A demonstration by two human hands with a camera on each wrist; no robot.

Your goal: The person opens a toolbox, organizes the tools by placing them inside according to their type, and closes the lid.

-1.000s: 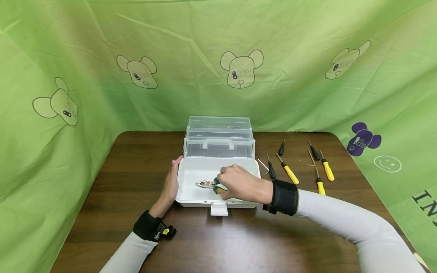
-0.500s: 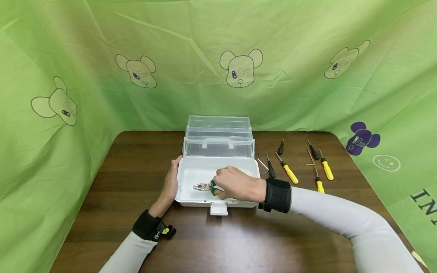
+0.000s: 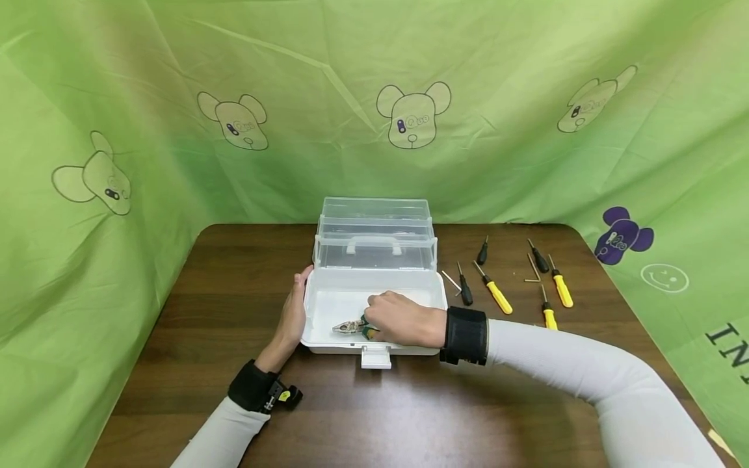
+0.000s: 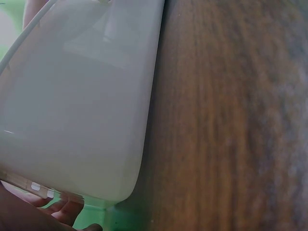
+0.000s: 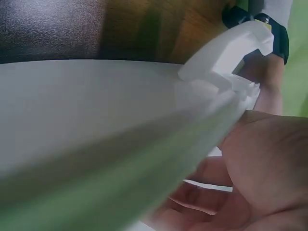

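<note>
A white toolbox [image 3: 328, 300] stands on the table with its clear tiers folded back behind it. Inside its base, low near the front wall, are combination pliers [image 3: 348, 327] with green and yellow handles, metal nose pointing left. My right hand [image 3: 404, 320] reaches over the right side of the box and grips the handles, hiding most of them. In the right wrist view the front latch [image 5: 231, 53] hangs outward and the pliers are hidden. My left hand [image 3: 290, 315] rests along the left wall of the box; its fingers [image 4: 70, 211] show at the far corner in the left wrist view.
Right of the box lie several screwdrivers, among them a yellow-handled screwdriver [image 3: 497, 298] and a black-handled screwdriver [image 3: 465, 292]. A brass-coloured hex key [image 3: 534, 273] and a white rod [image 3: 450, 281] lie among them. A green curtain [image 3: 292, 175] hangs behind the table [image 3: 234, 279].
My right hand has moved left and slightly lower in the box, with the pliers in it shifting toward the front wall. My left hand stays where it was.
</note>
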